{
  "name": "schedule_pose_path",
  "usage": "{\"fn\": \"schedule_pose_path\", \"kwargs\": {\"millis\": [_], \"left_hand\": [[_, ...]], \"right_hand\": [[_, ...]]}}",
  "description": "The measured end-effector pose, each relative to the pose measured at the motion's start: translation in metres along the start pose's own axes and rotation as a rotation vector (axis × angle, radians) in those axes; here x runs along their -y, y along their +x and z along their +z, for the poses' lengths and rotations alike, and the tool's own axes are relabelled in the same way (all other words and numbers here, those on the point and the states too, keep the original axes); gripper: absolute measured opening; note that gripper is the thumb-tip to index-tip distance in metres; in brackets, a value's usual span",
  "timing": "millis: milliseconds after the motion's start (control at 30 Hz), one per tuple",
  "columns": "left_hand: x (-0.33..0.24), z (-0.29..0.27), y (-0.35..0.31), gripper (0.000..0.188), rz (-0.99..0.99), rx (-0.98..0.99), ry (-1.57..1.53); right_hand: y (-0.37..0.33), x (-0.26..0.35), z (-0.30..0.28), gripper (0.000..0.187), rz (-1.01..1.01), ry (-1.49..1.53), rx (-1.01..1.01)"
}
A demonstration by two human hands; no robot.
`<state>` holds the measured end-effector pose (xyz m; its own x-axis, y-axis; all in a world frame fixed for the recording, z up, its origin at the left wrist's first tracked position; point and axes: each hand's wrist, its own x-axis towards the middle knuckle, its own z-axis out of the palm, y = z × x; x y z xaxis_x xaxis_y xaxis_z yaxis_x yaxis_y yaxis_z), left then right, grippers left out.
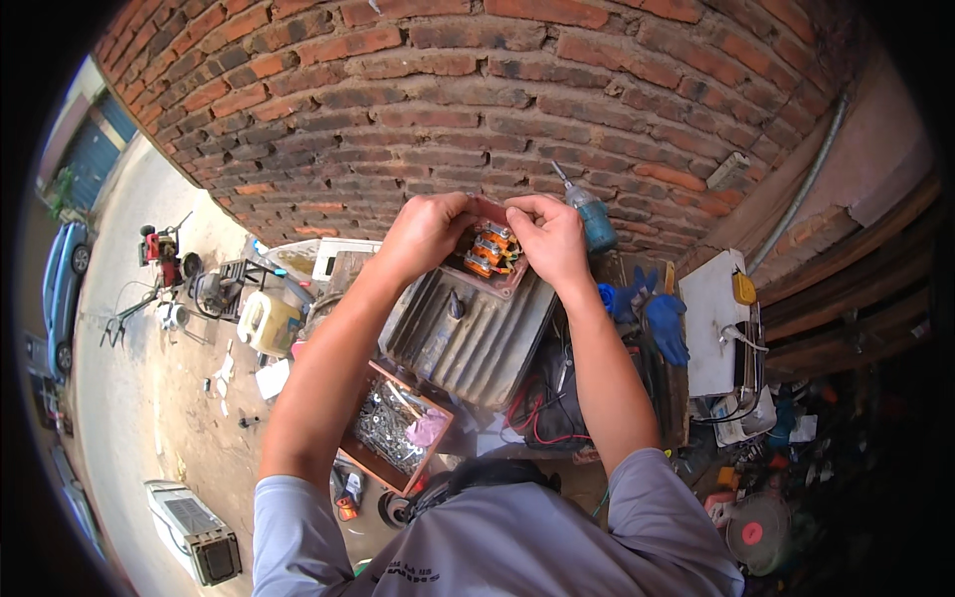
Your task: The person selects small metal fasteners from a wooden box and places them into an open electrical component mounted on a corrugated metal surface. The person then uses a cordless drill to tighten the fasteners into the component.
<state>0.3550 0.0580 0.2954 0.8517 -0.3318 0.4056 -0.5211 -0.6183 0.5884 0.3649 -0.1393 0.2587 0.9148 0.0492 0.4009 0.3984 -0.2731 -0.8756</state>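
- Left hand and right hand are pinching a reddish strip, seemingly fitting it.
- It is sitting at the far edge of the terminal box.
- Next move is probably calling for alignment.

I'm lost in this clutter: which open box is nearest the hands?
The small box with orange parts, between the left hand and right hand; the larger box of loose metal pieces lies nearer the torso.

A grey short-sleeved shirt bears dark lettering in front.
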Motion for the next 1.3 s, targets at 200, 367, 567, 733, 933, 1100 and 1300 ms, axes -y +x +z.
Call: {"fn": "schedule_pose_path", "kwargs": {"millis": [200, 367, 567, 733, 933, 1100, 1300], "left_hand": [[0.005, 0.017, 0.013, 0.016, 0.002, 0.036, 0.106], [0.005, 0.012, 0.013, 0.018, 0.042, 0.108, 0.141], [0.005, 0.005, 0.014, 0.021, 0.173, 0.174, 0.308], [0.01, 0.006, 0.018, 0.023, 0.165, 0.176, 0.251], [0.009, -0.028, 0.012, 0.022, 0.107, 0.083, 0.122], [-0.006, -0.07, -0.086, 0.018, -0.129, -0.259, -0.016], [0.02, -0.061, -0.316, 0.017, -0.879, -0.134, -0.068]], "right_hand": [[-0.004, -0.002, 0.004, 0.015, -0.026, 0.02, -0.035], [-0.008, 0.006, 0.001, 0.014, -0.011, 0.003, -0.024], [-0.009, -0.001, 0.001, 0.014, -0.097, -0.015, -0.06], [-0.008, -0.001, 0.002, 0.014, -0.082, -0.003, -0.054], [-0.005, -0.008, 0.004, 0.015, -0.101, 0.021, -0.042], [-0.025, 0.003, -0.012, 0.018, 0.023, 0.21, -0.056], [-0.133, 0.074, -0.03, 0.017, 0.017, 0.214, -0.001]]}}
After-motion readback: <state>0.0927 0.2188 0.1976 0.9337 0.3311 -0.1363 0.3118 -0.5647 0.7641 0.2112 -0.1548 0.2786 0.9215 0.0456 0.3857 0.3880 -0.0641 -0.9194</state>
